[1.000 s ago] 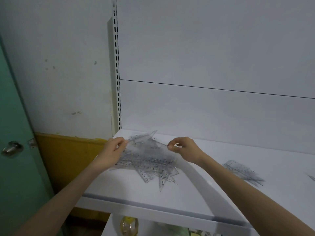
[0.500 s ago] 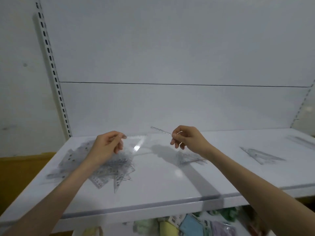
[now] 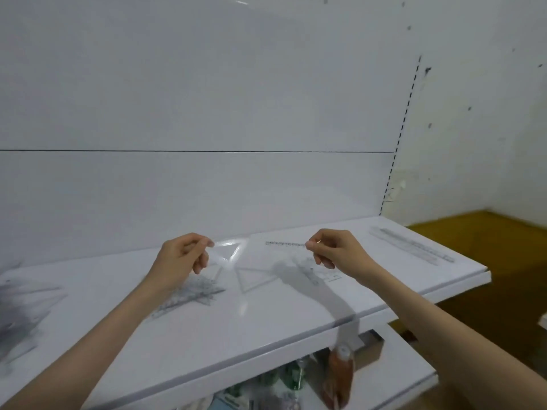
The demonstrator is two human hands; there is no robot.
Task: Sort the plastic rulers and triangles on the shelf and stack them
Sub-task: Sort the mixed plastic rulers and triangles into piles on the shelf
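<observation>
White shelf (image 3: 266, 327) runs across in front of me, with a plain white wall behind it.

My left hand (image 3: 183, 257) pinches a clear triangle (image 3: 230, 250) by one corner, with my thumb and fingertips tight on it. It hangs in the air above the shelf. My right hand (image 3: 334, 251) pinches a thin clear ruler (image 3: 284, 244) by its end. The ruler sticks out flat toward my left hand, also up in the air. The two pieces do not touch.

I think the job now is to put each piece with its own kind. The ruler should go to the long rulers (image 3: 411, 247) at the right end of the shelf, well apart from my hand. The triangle should go on the small pile of triangles (image 3: 192, 294) just under my left hand. These pieces are thin and slippery, so I should hold them gently. I should lay each one flat, line up the edges, and let go only when it rests.

A few more clear pieces (image 3: 318, 272) lie on the shelf under my right hand. They are too blurry to tell what kind they are. A big messy heap (image 3: 20, 315) waits at the far left.

Nothing blocks the way to the long rulers. They lie close to the end of the shelf, though, so a hard push could knock them off. Down below, a bottle (image 3: 340, 368) stands on the lower shelf.
</observation>
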